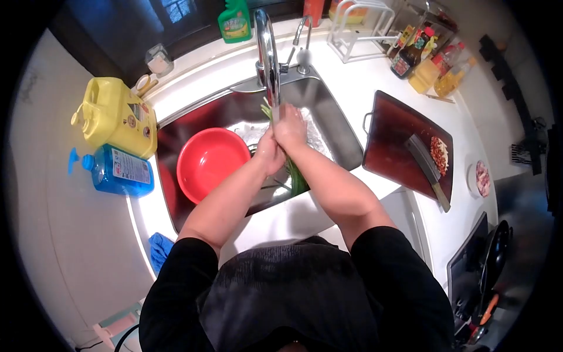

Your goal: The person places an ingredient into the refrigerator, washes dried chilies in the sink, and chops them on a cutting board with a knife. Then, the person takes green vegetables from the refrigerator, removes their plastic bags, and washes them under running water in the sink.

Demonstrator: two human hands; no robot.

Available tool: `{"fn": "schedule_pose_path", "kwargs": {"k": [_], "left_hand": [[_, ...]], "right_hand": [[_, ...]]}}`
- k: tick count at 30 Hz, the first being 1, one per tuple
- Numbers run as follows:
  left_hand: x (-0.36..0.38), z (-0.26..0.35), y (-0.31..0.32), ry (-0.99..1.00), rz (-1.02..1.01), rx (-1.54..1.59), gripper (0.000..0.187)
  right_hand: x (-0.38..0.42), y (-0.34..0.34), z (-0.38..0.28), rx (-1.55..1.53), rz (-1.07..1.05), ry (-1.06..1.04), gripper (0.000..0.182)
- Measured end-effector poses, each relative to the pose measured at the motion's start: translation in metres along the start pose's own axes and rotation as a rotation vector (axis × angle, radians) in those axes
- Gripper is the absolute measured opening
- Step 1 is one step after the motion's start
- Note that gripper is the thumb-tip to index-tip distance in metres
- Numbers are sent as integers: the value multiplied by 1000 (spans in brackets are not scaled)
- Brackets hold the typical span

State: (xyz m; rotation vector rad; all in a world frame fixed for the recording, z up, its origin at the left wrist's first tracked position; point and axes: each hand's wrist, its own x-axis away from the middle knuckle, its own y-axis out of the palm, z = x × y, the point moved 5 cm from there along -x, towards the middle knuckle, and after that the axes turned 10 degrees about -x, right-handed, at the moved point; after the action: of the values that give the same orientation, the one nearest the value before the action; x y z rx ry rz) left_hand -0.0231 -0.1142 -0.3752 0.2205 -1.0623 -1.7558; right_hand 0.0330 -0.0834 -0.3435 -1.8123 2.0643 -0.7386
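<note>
Under the running chrome faucet, both hands are wrapped round a bunch of green onions, over the sink. My left hand is closed lower on the bunch. Just above it and touching it, my right hand is closed round the upper part. Stalk ends poke out above the hands, and the long green leaves hang down below them. The fingers hide the middle of the bunch. A red basin sits in the sink, left of my hands.
Left of the sink stand a yellow jug and a blue soap bottle. On the right, a cutting board holds a cleaver and chopped bits. A bowl of meat and several sauce bottles are farther right.
</note>
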Motion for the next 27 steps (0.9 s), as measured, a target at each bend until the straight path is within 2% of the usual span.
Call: {"fn": "schedule_pose_path", "kwargs": {"k": [2, 3, 6, 7, 8, 9, 10, 11, 12, 13, 14, 15, 16, 20, 21, 22, 23, 24, 25, 27], "left_hand": [[-5, 2, 0, 29, -52, 90, 43], [-13, -1, -16, 318, -321, 232, 40], [2, 5, -12, 0, 68, -125, 46], [2, 8, -5, 8, -110, -327, 60], [3, 9, -7, 20, -51, -377, 60], [15, 14, 5, 26, 10, -422, 59], [22, 16, 9, 33, 71, -464, 59], [4, 12, -15, 322, 1, -704, 50], [6, 16, -18, 369, 39, -828, 48], [7, 21, -21, 416, 80, -956, 46], [9, 25, -22, 461, 119, -1088, 44], [15, 26, -13, 325, 90, -794, 43], [16, 26, -16, 260, 96, -734, 42], [17, 23, -21, 35, 172, -522, 41], [16, 23, -21, 11, 206, -483, 43], [15, 23, -19, -13, 239, -447, 45], [15, 27, -9, 51, 133, -453, 54], [14, 27, -6, 2, 5, -364, 55], [14, 33, -6, -43, -120, -273, 56], [29, 44, 10, -129, -300, -176, 59]], "right_hand": [[23, -4, -20, -48, 10, 9, 63], [48, -10, -51, -29, 2, -288, 54], [17, 10, 1, -2, 303, -416, 44], [0, 5, 6, -31, 161, -308, 42], [-17, -5, 11, -58, 22, -205, 41], [-19, -13, 13, -337, -16, -79, 28], [-13, -12, 11, -635, -123, 28, 26], [-5, -9, 8, -928, -232, 137, 24], [3, -4, 7, -1213, -347, 256, 22], [5, -2, 8, -1368, -373, 297, 19], [5, -2, 10, -1399, -378, 307, 20], [4, -3, 15, -1431, -383, 317, 21], [3, -5, 20, -1463, -386, 327, 22], [14, -7, 12, -1273, -507, 141, 39], [13, 3, 12, -1025, -471, 53, 60], [9, 5, 11, -844, -451, -73, 66], [7, 6, 9, -663, -426, -194, 71], [9, 3, 2, -481, -399, -309, 76], [10, -4, -5, -576, -396, -373, 73], [9, -15, -9, -545, -417, -295, 67]]}}
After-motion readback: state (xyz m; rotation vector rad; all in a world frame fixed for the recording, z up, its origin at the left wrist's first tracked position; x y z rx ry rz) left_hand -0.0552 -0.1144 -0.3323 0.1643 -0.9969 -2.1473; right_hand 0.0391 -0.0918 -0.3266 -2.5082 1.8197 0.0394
